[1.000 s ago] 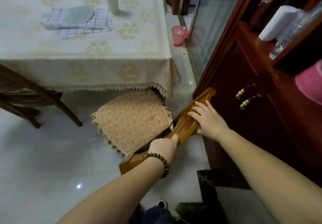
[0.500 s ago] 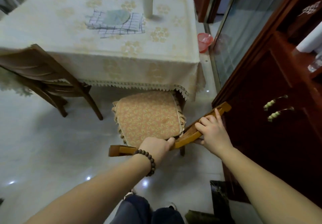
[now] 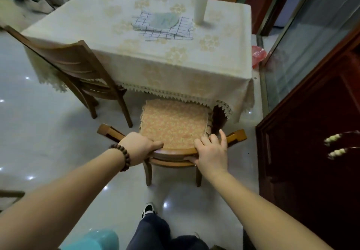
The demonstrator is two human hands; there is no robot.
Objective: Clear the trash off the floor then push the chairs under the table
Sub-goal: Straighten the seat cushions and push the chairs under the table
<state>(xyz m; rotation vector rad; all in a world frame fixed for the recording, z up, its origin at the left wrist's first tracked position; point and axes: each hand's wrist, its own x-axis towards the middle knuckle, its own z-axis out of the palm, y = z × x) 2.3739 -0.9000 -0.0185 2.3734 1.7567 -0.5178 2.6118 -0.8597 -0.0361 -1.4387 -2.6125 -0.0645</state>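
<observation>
A wooden chair with an orange patterned cushion [image 3: 173, 123] stands square to the near side of the table [image 3: 175, 63], which wears a cream cloth. The front of the seat is under the cloth's lace edge. My left hand [image 3: 139, 148] grips the chair's curved top rail [image 3: 175, 151] on the left. On the right, my right hand [image 3: 212, 152] holds the same rail, its fingers resting over the top. A second wooden chair [image 3: 78, 70] stands angled at the table's left corner, partly under it.
A dark red cabinet [image 3: 311, 152] with beaded handles stands close on the right. A pink bin [image 3: 257, 55] sits on the floor by the glass door. A bottle [image 3: 200, 4] and a checked cloth [image 3: 165, 26] lie on the table. A teal object [image 3: 93, 240] is by my legs.
The chair has swung from angled toward the cabinet to square with the table. Both hands stayed on its top rail. My view has shifted left and back.
</observation>
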